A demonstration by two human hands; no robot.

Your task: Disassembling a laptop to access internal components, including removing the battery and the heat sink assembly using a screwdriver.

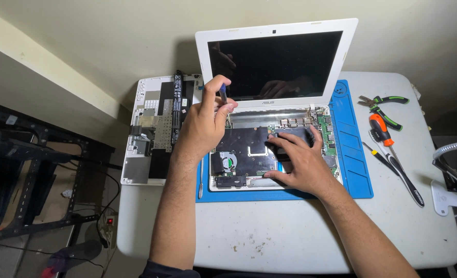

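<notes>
Your left hand (204, 121) is closed around a small screwdriver (223, 96) with a dark blue handle, pinched upright between thumb and fingertips, its shaft pointing down at the rear left corner of the opened laptop base (272, 149), just below the hinge. The tip itself is too thin to make out against the board.

Your right hand (296, 159) lies flat and open on the exposed internals, fingers spread across a black rectangular component (290, 139) on the right half of the base, thumb down near the front edge. It presses rather than grips; nothing is held in it.

The laptop sits on a blue work mat (354, 154) in the middle of a white table (290, 237). Its white-framed screen (275, 64) stands upright behind your hands, dark. Inside the base you can see the cooling fan (227, 161) near the front left, a black shielding sheet across the middle, and a green circuit board (325, 131) along the right edge.

To the left of the mat, touching its edge, lies the removed white bottom cover (154, 131), inside face up, with a long black battery bar (177, 105) resting on it. A slim metal pry tool (201, 177) lies on the mat just beside your left forearm.

On the right of the table, well apart from the laptop, lie green-handled pliers (383, 103), an orange-and-black screwdriver (385, 134) and a long black screwdriver (406, 180). A white lamp base (450, 198) stands at the far right edge.
</notes>
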